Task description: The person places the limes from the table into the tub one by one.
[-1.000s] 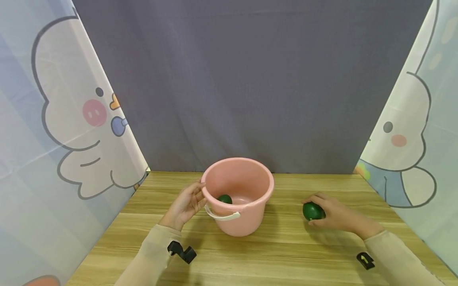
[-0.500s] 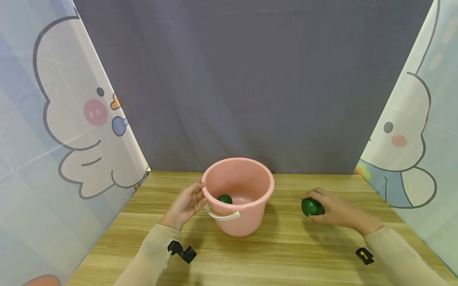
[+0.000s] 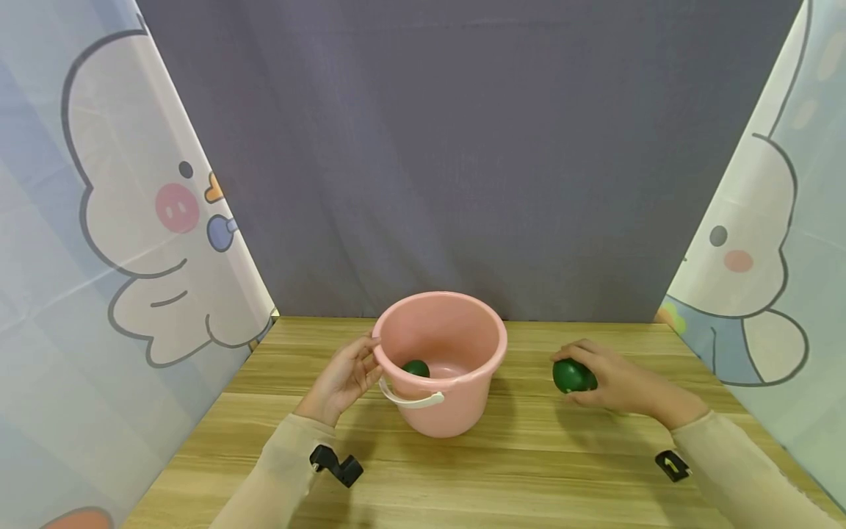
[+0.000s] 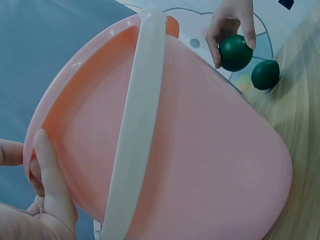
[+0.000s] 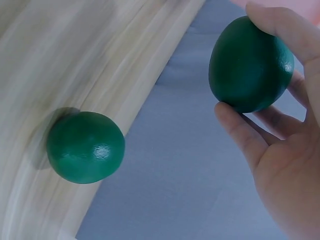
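A pink bucket with a white handle stands upright on the table. My left hand grips its rim on the left side, thumb and fingers on either side of the edge in the left wrist view. Inside the bucket lies a dark green round fruit, partly hidden by the near wall. To the bucket's right, my right hand holds another glossy green, slightly egg-shaped fruit between thumb and fingers, raised off the table. One more green fruit rests on the wood, mostly hidden under the hand in the head view.
The wood-grain table ends at a dark grey curtain behind the bucket. Curtains with cartoon prints close off both sides. Black camera mounts sit at the wrists.
My right hand has lifted the green fruit slightly and moved it a little left and away from me. The left hand and the bucket have stayed put.
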The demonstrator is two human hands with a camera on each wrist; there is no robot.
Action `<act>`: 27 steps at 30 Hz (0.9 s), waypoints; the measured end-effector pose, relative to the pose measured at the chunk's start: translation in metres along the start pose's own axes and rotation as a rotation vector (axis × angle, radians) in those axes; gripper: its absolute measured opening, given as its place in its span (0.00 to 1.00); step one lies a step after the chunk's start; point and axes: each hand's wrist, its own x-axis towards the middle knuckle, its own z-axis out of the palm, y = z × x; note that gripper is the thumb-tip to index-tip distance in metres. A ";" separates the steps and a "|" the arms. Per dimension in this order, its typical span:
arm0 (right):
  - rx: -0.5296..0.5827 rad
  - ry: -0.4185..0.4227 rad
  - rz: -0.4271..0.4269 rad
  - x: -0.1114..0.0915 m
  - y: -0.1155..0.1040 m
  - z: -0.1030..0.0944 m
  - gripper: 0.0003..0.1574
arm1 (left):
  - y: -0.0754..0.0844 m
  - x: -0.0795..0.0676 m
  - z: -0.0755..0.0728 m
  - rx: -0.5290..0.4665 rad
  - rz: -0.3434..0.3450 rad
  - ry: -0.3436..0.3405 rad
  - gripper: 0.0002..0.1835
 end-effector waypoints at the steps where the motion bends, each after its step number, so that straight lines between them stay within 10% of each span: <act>1: -0.003 -0.002 0.001 0.001 0.000 -0.001 0.36 | 0.000 0.000 0.000 0.003 -0.001 -0.002 0.17; 27: -0.037 0.023 -0.059 0.020 -0.012 -0.017 0.37 | 0.001 0.000 0.001 0.015 -0.003 -0.003 0.20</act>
